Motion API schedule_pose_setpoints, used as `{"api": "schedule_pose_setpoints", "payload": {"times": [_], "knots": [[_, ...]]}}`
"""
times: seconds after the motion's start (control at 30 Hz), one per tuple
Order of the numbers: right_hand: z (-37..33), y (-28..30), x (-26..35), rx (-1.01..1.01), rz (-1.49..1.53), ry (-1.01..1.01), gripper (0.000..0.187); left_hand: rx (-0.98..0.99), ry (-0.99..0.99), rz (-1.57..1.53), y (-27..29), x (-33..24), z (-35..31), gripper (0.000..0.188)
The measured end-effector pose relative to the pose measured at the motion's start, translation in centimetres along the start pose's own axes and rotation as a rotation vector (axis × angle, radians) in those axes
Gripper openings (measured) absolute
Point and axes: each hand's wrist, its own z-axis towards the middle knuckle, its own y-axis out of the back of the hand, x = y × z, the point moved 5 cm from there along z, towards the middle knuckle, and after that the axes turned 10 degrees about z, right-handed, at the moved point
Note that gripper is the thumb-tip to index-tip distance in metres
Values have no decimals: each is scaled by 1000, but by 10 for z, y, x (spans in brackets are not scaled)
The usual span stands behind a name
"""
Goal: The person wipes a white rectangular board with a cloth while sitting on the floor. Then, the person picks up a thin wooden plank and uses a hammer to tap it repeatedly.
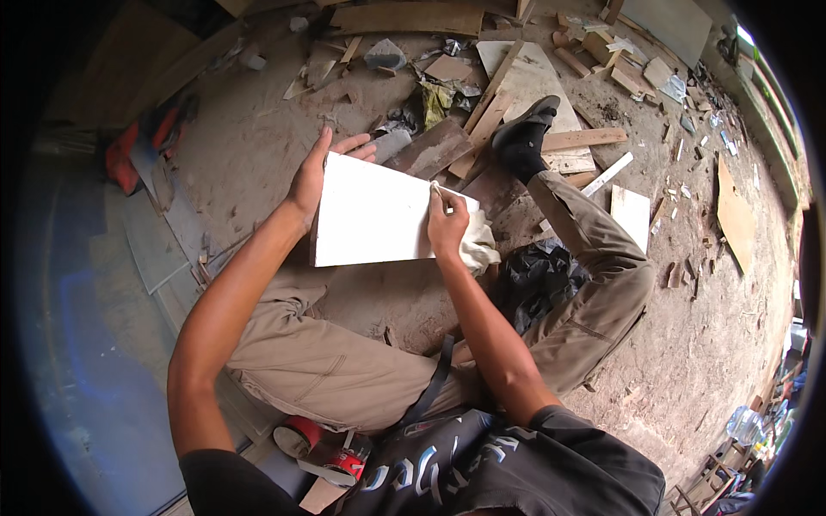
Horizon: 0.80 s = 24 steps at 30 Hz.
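Observation:
A smooth white board (374, 215) is held up over my lap, tilted, its near edge above my bent leg. My left hand (320, 176) grips its left end, with the thumb up along the edge and the other fingers stretched out past the far edge. Toward the right end, my right hand (449, 225) is closed in a pinch against the white surface. Something small and pale shows at its fingertips, too small to name. A crumpled cream cloth (479, 248) hangs beside the right hand, partly behind the board.
Wood offcuts (585, 138) and a large pale panel (529, 73) litter the ground ahead, around my shoe (527, 133). A black plastic bag (538, 279) lies between my legs. Red-and-black tins (344, 463) stand near my left hip. Flat sheets (155, 232) lie at left.

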Motion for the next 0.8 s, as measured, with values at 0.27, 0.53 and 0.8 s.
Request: {"api": "schedule_pose_setpoints", "payload": {"times": [0.27,0.53,0.8], "knots": [[-46,-77,173,269,310,389,15,-42,33,126,-10,-5,-3,91],[10,108,-148,-144,-320,-280,22,-119,72,512,-4,-15,17,73],[14,59,-96,-96,-110,-126,24,-375,239,859,66,-16,16,62]]}}
